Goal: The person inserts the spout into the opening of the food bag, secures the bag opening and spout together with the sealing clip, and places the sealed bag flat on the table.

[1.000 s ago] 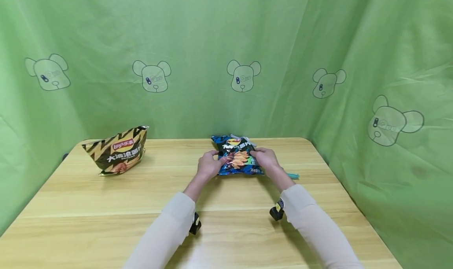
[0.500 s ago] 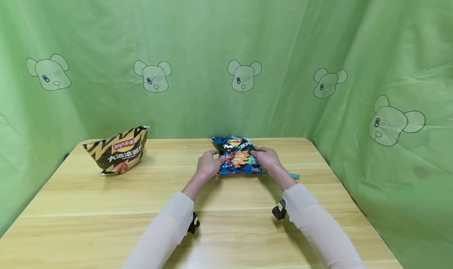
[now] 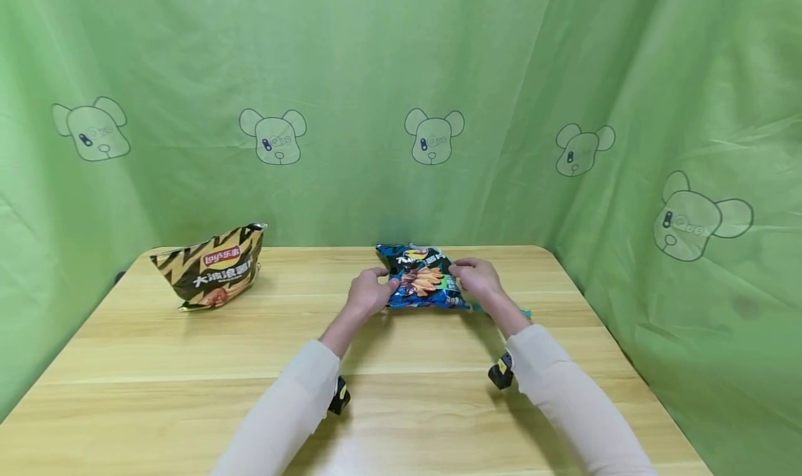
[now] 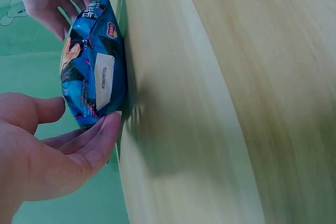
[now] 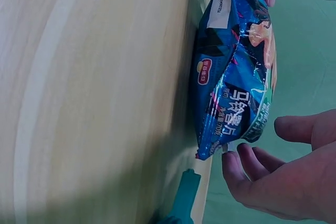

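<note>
A blue and black potato chip bag [image 3: 421,281] lies near the back edge of the wooden table, right of centre. My left hand [image 3: 370,291] holds its left end, thumb on the front face. In the left wrist view, the fingers [image 4: 102,140] of that hand lie against the bag's end. My right hand [image 3: 479,281] is at the other end of the bag. In the right wrist view its thumb [image 5: 294,128] stands off the bag, with the fingertips close to the bag's corner. A teal thing [image 5: 185,195] lies beside that corner, mostly hidden by the right wrist in the head view.
A black and gold chip bag [image 3: 219,271] stands tilted at the table's back left. Behind the table [image 3: 188,392] hangs a green curtain [image 3: 351,184] with bear outlines, which also runs along the right side.
My right hand has shifted slightly right, away from the blue bag, and its thumb has come off it. More of the bag's right side and the teal thing shows. The left hand stays nearly still.
</note>
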Motion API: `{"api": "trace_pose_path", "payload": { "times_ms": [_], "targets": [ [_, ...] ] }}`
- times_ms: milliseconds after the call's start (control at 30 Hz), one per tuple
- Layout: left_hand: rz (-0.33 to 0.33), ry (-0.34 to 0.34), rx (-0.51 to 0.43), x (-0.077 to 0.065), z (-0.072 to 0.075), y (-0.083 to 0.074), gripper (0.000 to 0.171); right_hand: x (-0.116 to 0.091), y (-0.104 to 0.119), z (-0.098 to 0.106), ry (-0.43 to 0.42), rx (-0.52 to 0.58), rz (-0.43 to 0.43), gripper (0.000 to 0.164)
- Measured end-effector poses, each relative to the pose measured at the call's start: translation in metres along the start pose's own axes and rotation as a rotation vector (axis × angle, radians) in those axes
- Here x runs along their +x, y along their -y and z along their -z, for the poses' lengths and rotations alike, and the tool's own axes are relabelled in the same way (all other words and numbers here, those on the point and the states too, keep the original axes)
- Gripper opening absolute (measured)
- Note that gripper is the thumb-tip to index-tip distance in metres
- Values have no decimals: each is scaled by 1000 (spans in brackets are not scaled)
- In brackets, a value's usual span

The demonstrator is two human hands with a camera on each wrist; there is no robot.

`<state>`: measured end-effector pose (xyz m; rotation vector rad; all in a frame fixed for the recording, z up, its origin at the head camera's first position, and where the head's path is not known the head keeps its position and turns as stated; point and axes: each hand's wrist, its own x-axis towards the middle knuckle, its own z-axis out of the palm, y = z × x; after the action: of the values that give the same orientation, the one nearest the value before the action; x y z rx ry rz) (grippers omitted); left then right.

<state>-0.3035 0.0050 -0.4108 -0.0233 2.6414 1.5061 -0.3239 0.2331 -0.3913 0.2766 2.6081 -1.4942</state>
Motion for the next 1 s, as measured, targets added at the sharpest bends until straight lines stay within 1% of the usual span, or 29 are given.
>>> {"api": "trace_pose_path", "payload": {
  "times_ms": [167, 367, 467, 600, 667, 833, 1000],
  "targets": [
    [-8, 20, 21, -4, 13, 0, 47, -3, 4, 2, -38, -53, 28, 51],
    [-30, 29, 34, -11, 35, -4, 36, -8, 11, 2, -73, -75, 60, 47],
    [-31, 29, 34, -15, 46, -4, 31, -12, 17, 0, -93, -69, 75, 46],
    [-26, 30, 19, -20, 61, -2, 29, -20, 27, -4, -105, -39, 99, 44],
    [-32, 23, 13, -22, 69, -2, 29, -23, 32, -7, -105, -28, 118, 43],
    [-70, 2, -1, -27, 86, -1, 27, -29, 40, -15, -90, 1, 161, 41],
    [-94, -9, -1, -33, 100, 2, 23, -37, 45, -27, -58, 38, 205, 39]
  ]
}}
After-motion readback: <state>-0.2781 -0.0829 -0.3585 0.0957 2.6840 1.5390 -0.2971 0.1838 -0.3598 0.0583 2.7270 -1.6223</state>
